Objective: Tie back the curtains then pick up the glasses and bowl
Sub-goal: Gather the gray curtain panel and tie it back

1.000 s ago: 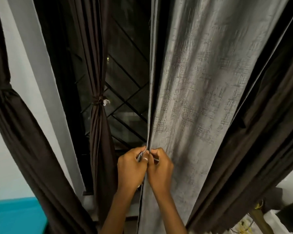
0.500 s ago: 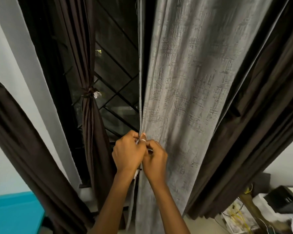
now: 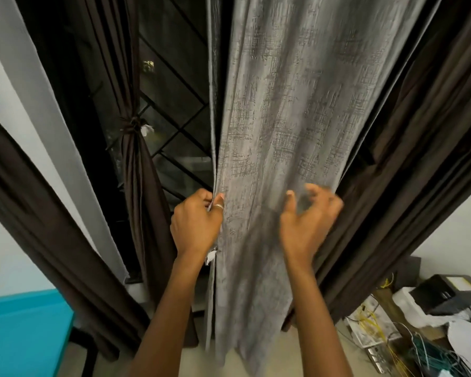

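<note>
A grey textured curtain (image 3: 280, 110) hangs straight down in front of me. My left hand (image 3: 197, 223) pinches its left edge at about waist height, a ring on one finger. My right hand (image 3: 307, 219) is blurred, fingers spread and curled against the curtain's right side, holding nothing that I can make out. A dark brown curtain (image 3: 132, 170) to the left is gathered and knotted with a tie (image 3: 134, 125). Another brown curtain (image 3: 419, 148) hangs loose on the right. No glasses or bowl are in view.
A dark window with a diagonal metal grille (image 3: 174, 110) lies behind the curtains. A brown drape (image 3: 38, 221) crosses the white wall at left, above a teal surface (image 3: 25, 333). At lower right stand a black box (image 3: 446, 295), papers and tangled wires (image 3: 408, 349).
My right hand has left the curtain's left edge and swung right across the fabric, fingers opening. My left hand keeps its pinch on the edge. The view has dipped a little.
</note>
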`<action>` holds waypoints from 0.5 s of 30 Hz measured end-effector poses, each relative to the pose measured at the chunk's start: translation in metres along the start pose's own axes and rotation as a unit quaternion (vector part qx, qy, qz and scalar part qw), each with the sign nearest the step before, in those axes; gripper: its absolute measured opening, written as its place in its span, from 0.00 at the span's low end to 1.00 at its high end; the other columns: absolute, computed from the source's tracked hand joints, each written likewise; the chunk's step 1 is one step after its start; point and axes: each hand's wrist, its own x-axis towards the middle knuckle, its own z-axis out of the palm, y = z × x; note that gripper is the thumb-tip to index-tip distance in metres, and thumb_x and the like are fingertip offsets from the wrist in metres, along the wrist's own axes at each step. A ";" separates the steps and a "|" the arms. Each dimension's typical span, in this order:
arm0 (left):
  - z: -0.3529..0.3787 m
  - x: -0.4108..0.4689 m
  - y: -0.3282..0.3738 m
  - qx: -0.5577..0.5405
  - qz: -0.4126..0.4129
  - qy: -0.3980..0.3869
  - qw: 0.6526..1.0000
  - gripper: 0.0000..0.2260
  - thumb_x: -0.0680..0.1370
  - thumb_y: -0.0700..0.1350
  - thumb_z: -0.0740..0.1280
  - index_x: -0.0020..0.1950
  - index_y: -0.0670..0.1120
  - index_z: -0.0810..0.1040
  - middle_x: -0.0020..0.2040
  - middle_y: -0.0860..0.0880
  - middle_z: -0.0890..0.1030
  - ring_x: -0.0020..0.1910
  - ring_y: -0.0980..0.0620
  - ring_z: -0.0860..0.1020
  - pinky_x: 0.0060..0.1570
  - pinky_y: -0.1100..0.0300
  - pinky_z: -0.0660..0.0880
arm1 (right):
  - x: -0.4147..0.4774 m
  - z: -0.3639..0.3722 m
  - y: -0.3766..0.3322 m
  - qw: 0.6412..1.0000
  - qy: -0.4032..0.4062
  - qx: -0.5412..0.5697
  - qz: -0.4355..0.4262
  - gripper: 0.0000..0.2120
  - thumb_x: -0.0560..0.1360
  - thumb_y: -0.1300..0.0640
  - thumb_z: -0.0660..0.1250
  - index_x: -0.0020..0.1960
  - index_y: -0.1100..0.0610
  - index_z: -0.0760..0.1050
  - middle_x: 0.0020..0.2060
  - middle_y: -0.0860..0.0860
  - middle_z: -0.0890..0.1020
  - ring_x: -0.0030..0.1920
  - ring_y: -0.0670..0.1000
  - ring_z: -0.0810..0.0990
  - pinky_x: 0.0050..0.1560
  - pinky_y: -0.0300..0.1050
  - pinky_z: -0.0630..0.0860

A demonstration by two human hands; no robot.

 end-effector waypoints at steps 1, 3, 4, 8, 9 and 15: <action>-0.001 0.000 -0.001 -0.003 0.001 0.001 1.000 0.14 0.79 0.56 0.68 0.38 0.51 0.75 0.33 0.56 0.79 0.36 0.53 0.79 0.35 0.58 0.72 | 0.008 -0.007 0.004 0.999 0.038 -0.027 0.016 0.22 0.72 0.56 0.76 0.62 0.61 0.73 0.58 0.55 0.72 0.59 0.56 0.74 0.60 0.46 0.73; -0.001 0.000 -0.003 -0.008 0.001 0.002 1.000 0.14 0.79 0.57 0.68 0.38 0.51 0.75 0.34 0.56 0.80 0.37 0.53 0.79 0.36 0.57 0.74 | 0.022 -0.018 0.012 0.994 0.065 -0.073 0.049 0.32 0.70 0.51 0.78 0.67 0.62 0.68 0.63 0.58 0.70 0.64 0.59 0.70 0.64 0.55 0.71; -0.002 0.000 -0.004 -0.010 0.000 0.001 1.000 0.14 0.79 0.57 0.68 0.38 0.51 0.75 0.34 0.56 0.80 0.37 0.53 0.80 0.37 0.57 0.75 | 0.027 -0.022 0.017 0.993 0.053 -0.085 0.060 0.34 0.70 0.49 0.78 0.68 0.61 0.67 0.64 0.57 0.70 0.65 0.60 0.70 0.65 0.58 0.71; -0.004 0.003 -0.007 -0.010 0.000 0.001 1.000 0.13 0.78 0.57 0.69 0.38 0.51 0.76 0.35 0.56 0.80 0.38 0.52 0.80 0.37 0.57 0.75 | 0.049 -0.036 0.034 0.987 -0.135 -0.021 0.086 0.11 0.77 0.51 0.73 0.54 0.56 0.77 0.48 0.50 0.82 0.48 0.54 0.81 0.53 0.59 0.81; -0.006 0.004 -0.008 -0.009 0.000 0.001 1.000 0.13 0.78 0.57 0.69 0.38 0.52 0.76 0.35 0.56 0.80 0.38 0.53 0.80 0.36 0.57 0.74 | 0.055 -0.040 0.040 0.983 -0.159 -0.010 0.092 0.09 0.78 0.51 0.72 0.49 0.56 0.78 0.43 0.51 0.83 0.45 0.56 0.82 0.49 0.59 0.82; -0.004 -0.003 -0.005 -0.010 0.004 0.012 1.000 0.14 0.78 0.57 0.69 0.38 0.50 0.76 0.33 0.55 0.80 0.35 0.51 0.79 0.34 0.55 0.77 | 0.053 -0.042 0.051 0.992 -0.024 -0.125 0.003 0.20 0.77 0.58 0.72 0.34 0.59 0.64 0.32 0.55 0.71 0.32 0.50 0.66 0.35 0.48 0.65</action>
